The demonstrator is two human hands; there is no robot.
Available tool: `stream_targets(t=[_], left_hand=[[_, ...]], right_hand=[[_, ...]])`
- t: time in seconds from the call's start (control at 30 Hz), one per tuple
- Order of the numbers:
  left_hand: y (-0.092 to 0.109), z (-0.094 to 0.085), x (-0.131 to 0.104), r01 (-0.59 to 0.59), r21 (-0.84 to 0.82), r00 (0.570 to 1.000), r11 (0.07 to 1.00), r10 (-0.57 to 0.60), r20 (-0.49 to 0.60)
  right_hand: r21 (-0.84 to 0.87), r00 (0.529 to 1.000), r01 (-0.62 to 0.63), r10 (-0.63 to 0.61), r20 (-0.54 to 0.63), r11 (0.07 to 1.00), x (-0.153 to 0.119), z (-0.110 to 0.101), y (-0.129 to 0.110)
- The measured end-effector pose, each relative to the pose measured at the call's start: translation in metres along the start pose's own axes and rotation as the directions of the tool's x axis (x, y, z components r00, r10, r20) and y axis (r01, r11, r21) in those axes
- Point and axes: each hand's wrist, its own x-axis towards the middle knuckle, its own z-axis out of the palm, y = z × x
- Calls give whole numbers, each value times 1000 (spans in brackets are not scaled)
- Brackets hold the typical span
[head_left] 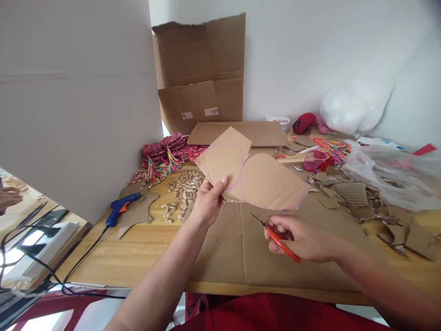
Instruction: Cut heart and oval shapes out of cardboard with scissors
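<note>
My left hand is closed on the lower left part of a cardboard piece, thumb on top. The piece is held up above the table and bears purple curved lines; its right part has a rounded edge. Below and to the right of it, my right hand is wrapped round red-handled scissors, their dark blades pointing up and left, apart from the cardboard. Under both hands lies a flat cardboard sheet on the wooden table.
A blue glue gun with a black cable lies at left, near pistachio-like shells. Cardboard scraps and a clear plastic bag cover the right. Another person's hand shows at far left.
</note>
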Motion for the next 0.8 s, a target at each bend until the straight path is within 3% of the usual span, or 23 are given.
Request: stream_targets(t=[0.17, 0.37, 0.63, 0.8], left_hand=[[-9, -7, 19, -26, 20, 1000, 999, 26, 4], [-23, -18, 30, 0, 17, 999, 1000, 1, -48], [-28, -21, 29, 3, 65, 993, 998, 4, -114], [-27, -17, 24, 9, 95, 995, 995, 1, -102]], right_hand=[[52, 998, -6, 3, 60, 999, 23, -10, -9], [113, 996, -35, 25, 84, 993, 45, -10, 2], [130, 993, -78, 65, 99, 988, 42, -12, -1], [165, 994, -81, 66, 92, 983, 41, -13, -3]])
